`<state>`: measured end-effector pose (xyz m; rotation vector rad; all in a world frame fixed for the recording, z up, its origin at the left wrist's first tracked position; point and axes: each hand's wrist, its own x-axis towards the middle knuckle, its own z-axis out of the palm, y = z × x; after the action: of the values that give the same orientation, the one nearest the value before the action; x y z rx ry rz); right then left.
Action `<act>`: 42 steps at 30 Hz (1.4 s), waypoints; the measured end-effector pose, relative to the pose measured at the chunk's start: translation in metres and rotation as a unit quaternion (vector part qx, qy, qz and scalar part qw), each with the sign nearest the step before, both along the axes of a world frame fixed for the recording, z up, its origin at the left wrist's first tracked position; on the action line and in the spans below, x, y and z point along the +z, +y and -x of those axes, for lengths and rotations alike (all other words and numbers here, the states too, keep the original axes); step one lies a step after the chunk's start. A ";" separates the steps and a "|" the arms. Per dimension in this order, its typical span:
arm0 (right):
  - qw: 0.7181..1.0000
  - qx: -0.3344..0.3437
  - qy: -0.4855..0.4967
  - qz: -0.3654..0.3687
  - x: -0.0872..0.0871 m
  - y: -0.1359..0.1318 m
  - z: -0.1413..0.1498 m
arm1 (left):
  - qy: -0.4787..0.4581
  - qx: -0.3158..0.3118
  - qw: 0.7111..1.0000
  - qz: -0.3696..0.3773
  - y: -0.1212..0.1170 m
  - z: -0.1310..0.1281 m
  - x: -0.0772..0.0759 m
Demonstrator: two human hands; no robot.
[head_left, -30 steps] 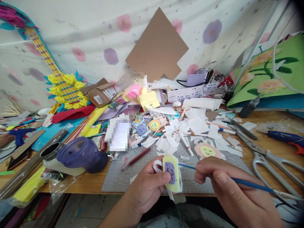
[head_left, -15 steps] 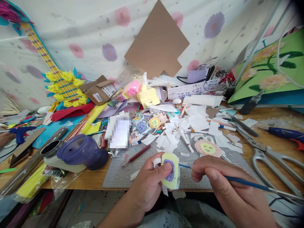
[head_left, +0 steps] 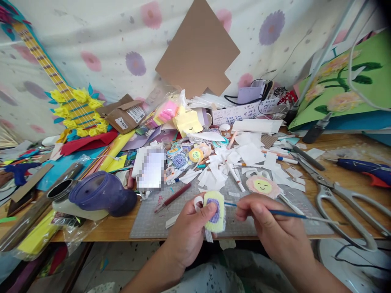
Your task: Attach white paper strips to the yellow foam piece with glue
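My left hand pinches a small padded paper piece, yellow-edged with a purple middle, its thumb pressing on the front. A white paper loop sticks out at the piece's upper left, and a strip hangs below. In my right hand is a slim blue paintbrush, its bristle end pointing right. The other end of the handle meets the right edge of the padded piece; whether it goes inside I cannot tell. Just behind the right hand lies a pink and yellow smiling paper flower on the grey cutting mat.
White paper scraps cover much of the mat. Large scissors and a blue glue gun lie to the right. A dark red pen rests left of my hands, near a purple jar and a pixelated white object.
The view has shifted slightly. The paintbrush lies more level, and its bristle end now shows clear of the scissors. My right hand has moved a little left; both hands keep their hold.
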<state>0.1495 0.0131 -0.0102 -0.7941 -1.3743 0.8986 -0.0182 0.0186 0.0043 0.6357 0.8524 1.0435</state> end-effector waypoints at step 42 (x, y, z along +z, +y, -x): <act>0.824 -0.089 -0.547 -0.117 -0.027 0.044 -0.018 | -0.001 0.104 0.995 0.004 0.015 0.009 0.002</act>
<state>0.1675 0.0572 -0.0370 -1.3004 -2.2842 0.0237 -0.0273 0.0332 0.0059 0.5483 0.9348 1.2272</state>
